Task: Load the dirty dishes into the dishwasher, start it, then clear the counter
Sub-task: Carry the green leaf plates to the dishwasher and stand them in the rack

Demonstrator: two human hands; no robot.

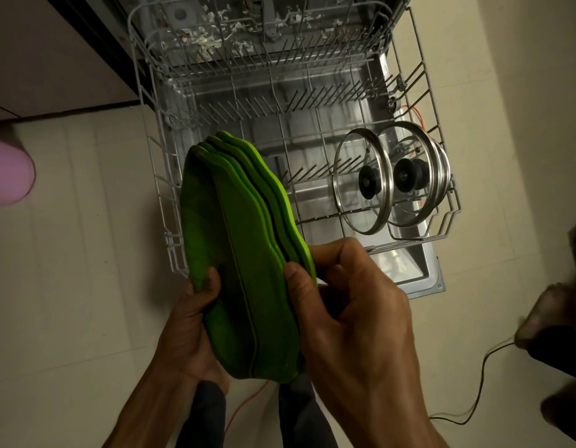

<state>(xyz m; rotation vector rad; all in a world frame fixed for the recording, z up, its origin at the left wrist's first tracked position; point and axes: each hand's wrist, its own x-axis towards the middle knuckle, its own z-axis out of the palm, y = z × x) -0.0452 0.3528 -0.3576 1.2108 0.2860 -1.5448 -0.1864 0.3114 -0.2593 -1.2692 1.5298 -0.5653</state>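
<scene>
Head view, both hands (pixel 196 321) (pixel 354 305) gripping stacked green plates (pixel 241 253)

A single head-worn, wide-angle camera looks steeply down from above. Both hands, the left hand (pixel 189 321) and the right hand (pixel 354 318), sit close to the lens in the lower middle. The pulled-out dishwasher rack (pixel 448 202) lies farther off, filling the upper frame, with pale floor (pixel 86 253) around it.
</scene>
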